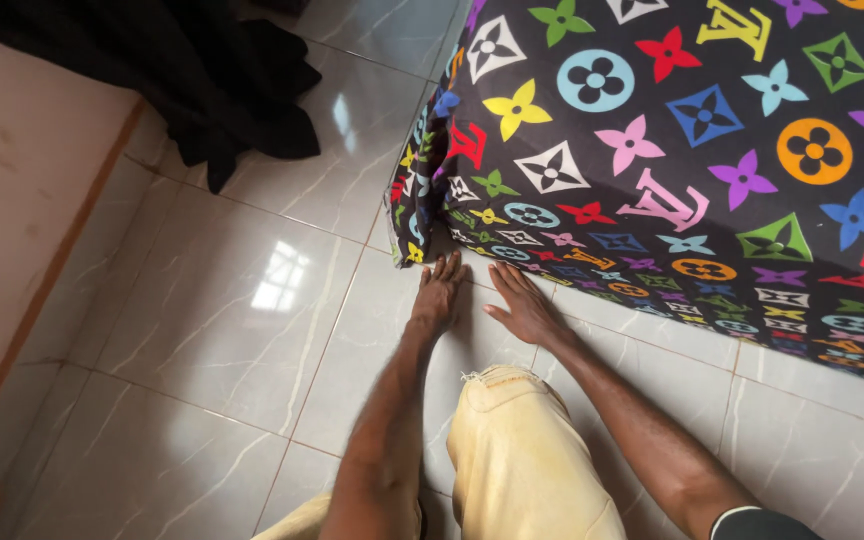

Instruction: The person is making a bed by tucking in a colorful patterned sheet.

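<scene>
While both hands lie flat, fingers spread, left hand [439, 293] and right hand [524, 305] touch the mattress [672, 150] bottom edge; open tile floor [232, 300] leftward.

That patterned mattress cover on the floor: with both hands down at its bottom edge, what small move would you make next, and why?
Probably slide the fingertips under the mattress's lower edge. The left hand and right hand lie flat on the tiled floor, fingers pointing at the base of the patterned mattress near its corner. Both hands are open and grip nothing, so getting beneath that edge seems the natural step.
</scene>
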